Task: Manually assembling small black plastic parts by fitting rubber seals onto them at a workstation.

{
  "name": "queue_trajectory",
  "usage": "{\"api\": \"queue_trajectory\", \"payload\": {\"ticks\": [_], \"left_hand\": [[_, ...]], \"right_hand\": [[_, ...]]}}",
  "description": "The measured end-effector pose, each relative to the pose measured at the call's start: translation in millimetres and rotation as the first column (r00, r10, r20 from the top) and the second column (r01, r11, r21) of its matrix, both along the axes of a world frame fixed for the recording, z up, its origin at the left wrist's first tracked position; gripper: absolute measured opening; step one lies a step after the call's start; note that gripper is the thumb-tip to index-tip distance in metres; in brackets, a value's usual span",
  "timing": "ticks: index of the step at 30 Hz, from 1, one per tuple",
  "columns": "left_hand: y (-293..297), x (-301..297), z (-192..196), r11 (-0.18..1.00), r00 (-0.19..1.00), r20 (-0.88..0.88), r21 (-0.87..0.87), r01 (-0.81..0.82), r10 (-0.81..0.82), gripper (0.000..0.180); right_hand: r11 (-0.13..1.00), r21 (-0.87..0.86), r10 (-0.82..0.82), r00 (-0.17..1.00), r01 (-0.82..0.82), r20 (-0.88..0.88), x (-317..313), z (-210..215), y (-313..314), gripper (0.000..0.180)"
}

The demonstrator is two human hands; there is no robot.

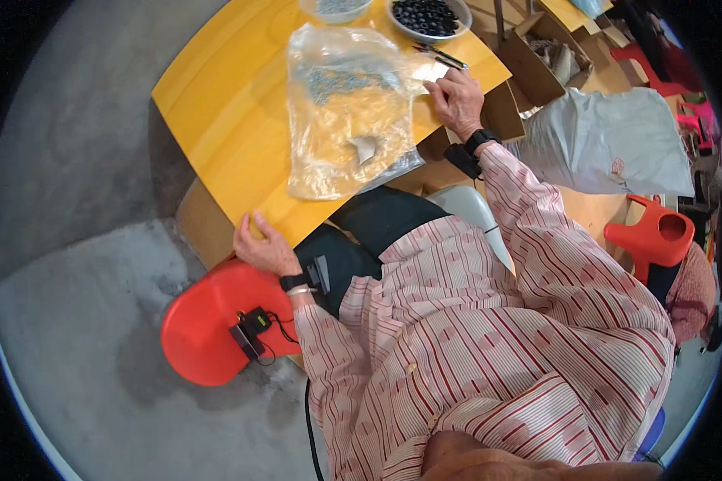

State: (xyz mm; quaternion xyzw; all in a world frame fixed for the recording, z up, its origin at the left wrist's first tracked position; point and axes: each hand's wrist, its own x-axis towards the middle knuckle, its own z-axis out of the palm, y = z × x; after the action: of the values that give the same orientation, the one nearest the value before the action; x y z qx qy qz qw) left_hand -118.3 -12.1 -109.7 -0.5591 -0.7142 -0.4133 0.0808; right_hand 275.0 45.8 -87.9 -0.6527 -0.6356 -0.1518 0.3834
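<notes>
Bench (217,104): sits by the lap (397,210), likely for reach. Carries clear plastic bag (317,152), laid flat, seemingly keeping small blue-grey pieces (337,83) together. Right hand (459,100) at white paper (430,70), fingers curled; cannot tell whether pinching. Left hand (266,247) at near edge, fingers apart, perhaps steadying.

Bright, even light; fisheye distortion
Glare on the plastic bag (346,120); soft shadows on the floor (68,313); worktop (229,104) bowed; corners black
</notes>
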Motion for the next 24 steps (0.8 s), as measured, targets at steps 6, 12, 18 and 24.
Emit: {"api": "queue_trajectory", "payload": {"ticks": [6,12,18,24], "left_hand": [[3,-2,5,0.998,0.998,-0.054,-0.05,-0.022,0.019,0.027],[5,-2,11,0.994,1.0,0.02,-0.106,-0.017,0.02,0.026],[15,17,54,0.995,0.981,-0.183,-0.054,-0.08,0.069,0.022],[39,81,75,0.938,0.814,0.523,-0.076,0.338,-0.251,0.015]], "right_hand": [[1.0,-0.028,-0.015,0.999,0.014,-0.046,-4,4,0,0.023],[0.998,-0.066,-0.007,0.998,0.003,-0.07,-4,4,-1,0.023],[0.97,-0.188,0.145,0.987,-0.156,-0.071,7,14,-3,0.022],[0.928,-0.212,0.229,0.919,-0.305,-0.321,30,40,4,0.021]]}}
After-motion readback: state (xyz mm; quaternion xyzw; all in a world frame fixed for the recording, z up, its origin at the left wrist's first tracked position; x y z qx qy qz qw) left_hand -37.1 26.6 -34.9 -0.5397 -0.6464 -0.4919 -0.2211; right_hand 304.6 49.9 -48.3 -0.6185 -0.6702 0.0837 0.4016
